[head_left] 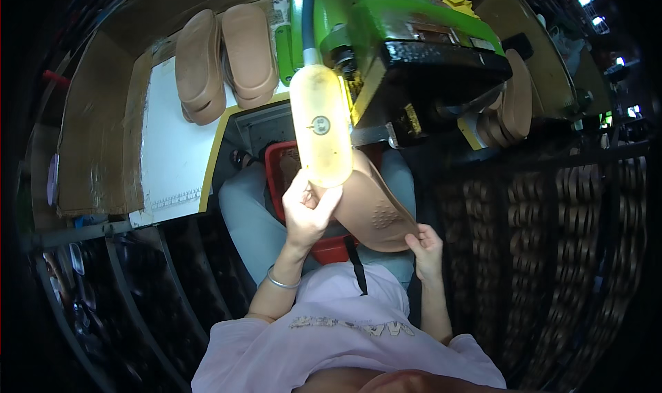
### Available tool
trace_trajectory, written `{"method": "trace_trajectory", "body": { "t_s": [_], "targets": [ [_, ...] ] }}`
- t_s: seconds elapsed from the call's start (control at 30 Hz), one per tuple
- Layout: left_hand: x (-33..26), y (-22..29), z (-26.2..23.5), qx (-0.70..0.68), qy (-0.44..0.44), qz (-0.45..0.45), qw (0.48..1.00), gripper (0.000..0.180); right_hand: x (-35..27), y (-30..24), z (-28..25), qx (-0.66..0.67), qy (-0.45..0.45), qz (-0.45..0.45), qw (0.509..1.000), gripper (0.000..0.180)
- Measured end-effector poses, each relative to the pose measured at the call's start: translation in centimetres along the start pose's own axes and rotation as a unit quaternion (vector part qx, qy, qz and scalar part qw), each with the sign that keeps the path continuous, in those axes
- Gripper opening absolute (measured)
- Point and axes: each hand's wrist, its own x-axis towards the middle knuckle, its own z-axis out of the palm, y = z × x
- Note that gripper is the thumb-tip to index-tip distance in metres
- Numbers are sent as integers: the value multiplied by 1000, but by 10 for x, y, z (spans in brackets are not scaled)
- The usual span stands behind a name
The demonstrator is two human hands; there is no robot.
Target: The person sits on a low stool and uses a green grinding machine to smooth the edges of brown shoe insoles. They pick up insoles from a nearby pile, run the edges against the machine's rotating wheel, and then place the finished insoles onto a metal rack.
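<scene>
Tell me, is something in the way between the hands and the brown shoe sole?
No. Both hands already hold the brown shoe sole: left hand at its left end, right hand at its lower right edge. The yellowish lamp only hangs in front, above them.

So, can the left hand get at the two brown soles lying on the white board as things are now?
Probably not at once: the left hand is gripping the brown sole, though nothing blocks the path to the two soles.
</scene>
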Motion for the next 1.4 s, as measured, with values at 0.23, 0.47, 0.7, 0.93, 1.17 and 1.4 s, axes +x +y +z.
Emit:
{"method": "trace_trajectory", "body": {
  "t_s": [0.23,0.47,0.7,0.93,1.17,1.4],
  "targets": [
    [19,-18,15,99,-44,4,994,29,-23,30,13,33,-86,56,994,36],
    [27,-15,18,99,-40,2,994,18,-67,3,11,9,-160,131,978,36],
    [10,-2,-11,-28,25,20,999,31,-62,-33,-13,-7,-96,32,995,22],
    [3,11,-23,-1,-19,81,997,53,-13,-16,0,37,21,-28,999,26],
    [-6,16,-10,-52,-24,-3,998,56,-16,-13,-11,66,52,-55,995,24],
    [-20,-14,13,-39,-22,-55,998,42,-32,6,-19,37,-78,63,994,29]
  ]
}}
